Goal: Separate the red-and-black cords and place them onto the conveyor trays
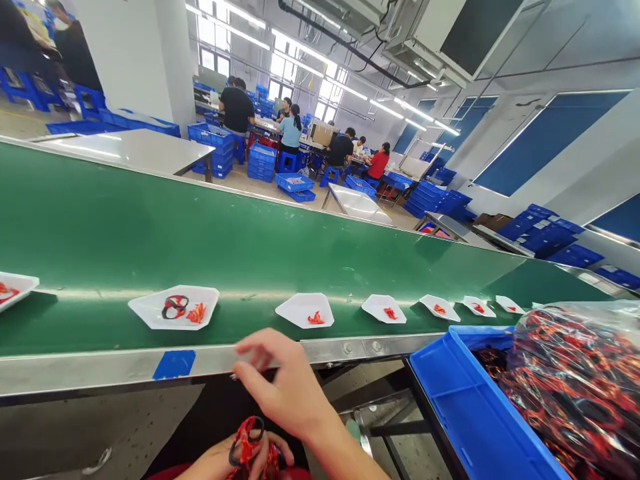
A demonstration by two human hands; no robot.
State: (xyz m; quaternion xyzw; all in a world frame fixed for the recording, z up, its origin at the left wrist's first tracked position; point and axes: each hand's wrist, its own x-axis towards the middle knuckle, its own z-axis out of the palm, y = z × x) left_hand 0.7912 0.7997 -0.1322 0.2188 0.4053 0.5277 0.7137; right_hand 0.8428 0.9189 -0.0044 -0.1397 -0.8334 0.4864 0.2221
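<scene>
Plainly, the fingers point(253, 385) of the right hand point(293, 390) are curled with a gap to the thumb and, as far as I can see through the blur, nothing between them. They hover around the metal rail point(320, 349), where a careless sweep could knock the nearest white tray point(293, 310) and scatter its red piece point(316, 319). Below, the left hand point(260, 461) grips several red-and-black loops point(245, 441), one sitting up across the fingers; bunched like that, they could snag on each other, so pulling one might drag out a second or drop it. Farther out, another tray point(147, 311) holds a single loop point(175, 307) beside an orange-red piece point(197, 313), and if the green belt point(210, 233) runs, a slow hand could miss its tray. To the right, a plastic bag point(575, 380) bulges above the blue crate point(465, 413); tugging it might spill loops.
</scene>
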